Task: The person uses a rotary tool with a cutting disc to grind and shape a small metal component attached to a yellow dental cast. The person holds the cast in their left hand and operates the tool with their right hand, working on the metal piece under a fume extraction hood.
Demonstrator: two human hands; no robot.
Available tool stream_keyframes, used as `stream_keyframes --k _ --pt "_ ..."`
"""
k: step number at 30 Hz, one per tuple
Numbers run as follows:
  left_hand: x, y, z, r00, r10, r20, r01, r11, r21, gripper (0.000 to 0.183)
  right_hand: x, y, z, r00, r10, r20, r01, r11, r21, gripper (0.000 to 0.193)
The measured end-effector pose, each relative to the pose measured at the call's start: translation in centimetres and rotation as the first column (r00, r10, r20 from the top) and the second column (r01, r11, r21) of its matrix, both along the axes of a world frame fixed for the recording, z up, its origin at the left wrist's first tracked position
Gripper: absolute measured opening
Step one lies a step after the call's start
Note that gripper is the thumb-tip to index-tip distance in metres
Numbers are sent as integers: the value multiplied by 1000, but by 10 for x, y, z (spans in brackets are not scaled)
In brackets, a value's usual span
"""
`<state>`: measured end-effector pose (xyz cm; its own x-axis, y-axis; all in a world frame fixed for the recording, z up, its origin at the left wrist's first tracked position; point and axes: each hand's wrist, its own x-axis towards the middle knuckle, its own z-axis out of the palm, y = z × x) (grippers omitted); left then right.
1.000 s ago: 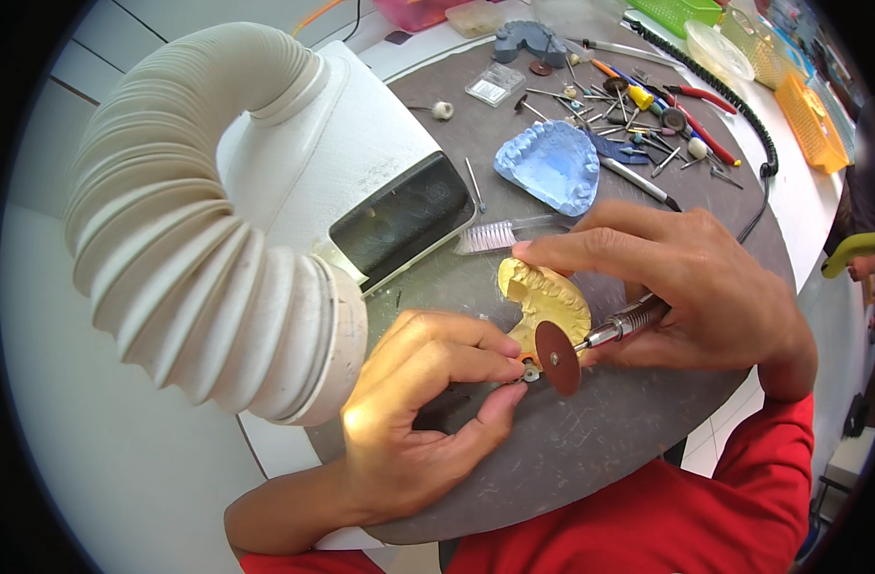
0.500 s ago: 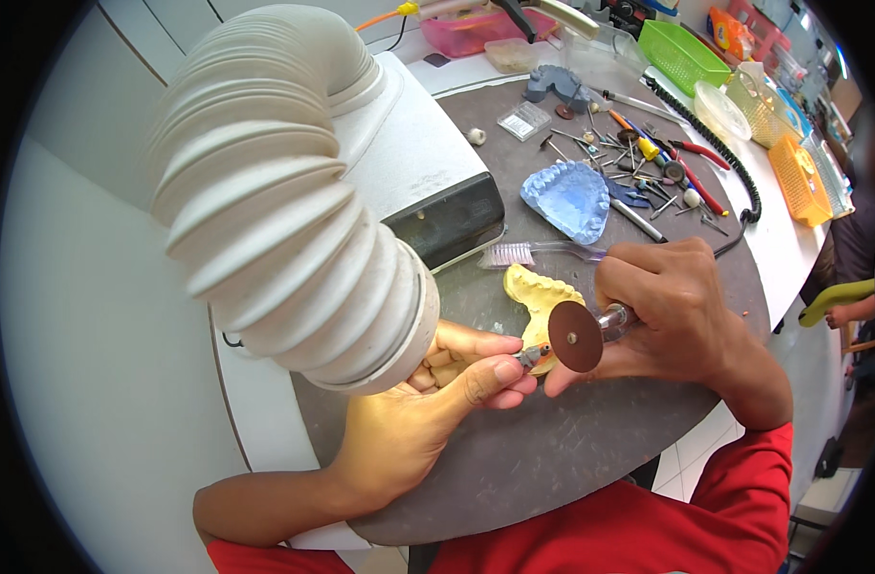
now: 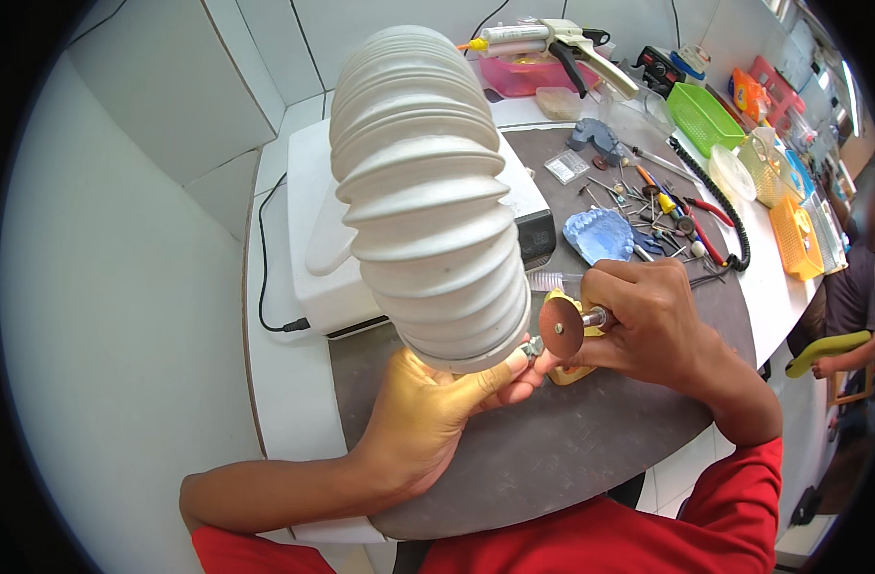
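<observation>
My left hand point(image 3: 428, 416) pinches a small grey metal dental framework point(image 3: 532, 347) between thumb and fingers, just below the mouth of a white corrugated hose point(image 3: 432, 230), which hides part of the fingers. My right hand point(image 3: 653, 316) is wrapped round a rotary handpiece point(image 3: 598, 317) fitted with a reddish-brown cutting disc point(image 3: 561, 328). The disc's left edge is close to the metal piece; whether they touch, I cannot tell. Behind the disc and right hand, a yellow dental cast point(image 3: 569, 376) lies on the table, mostly covered. A toothbrush point(image 3: 549, 281) rests beyond it.
The hose joins a white box-shaped unit point(image 3: 313, 249) at left. Beyond my right hand are a blue dental cast point(image 3: 598, 236), scattered burs, red-handled pliers point(image 3: 710, 210) and a grey cast point(image 3: 595, 141). A green basket point(image 3: 702, 117) stands farther back. At far right is another person's hand point(image 3: 824, 367).
The view has shifted, so the hose and table items appear farther right. The hose now covers more of my left fingers, and the yellow cast is more hidden. Both hands keep their holds.
</observation>
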<state>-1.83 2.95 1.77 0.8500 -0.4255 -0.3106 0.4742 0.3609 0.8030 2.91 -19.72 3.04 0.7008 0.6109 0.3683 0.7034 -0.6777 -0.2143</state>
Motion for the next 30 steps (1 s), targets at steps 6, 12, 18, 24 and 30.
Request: stream_keyframes --k 6,12,18,24,30 --pt "-6 1 -5 993 86 -82 -94 991 -96 23 5 2 -2 995 68 77 -69 997 14 61" --pt "-6 0 -10 997 42 -62 -43 999 -26 19 5 1 -7 988 89 126 -92 996 12 61" --pt "-7 0 -7 999 20 -48 -19 999 26 18 5 2 -9 988 93 125 -94 996 7 58" --pt "-6 0 -8 999 3 -38 -1 999 32 18 3 1 -9 988 84 129 -85 996 4 58" --pt "-8 -1 -8 999 25 -37 -23 999 36 18 4 1 -12 990 88 113 -88 996 -3 58"
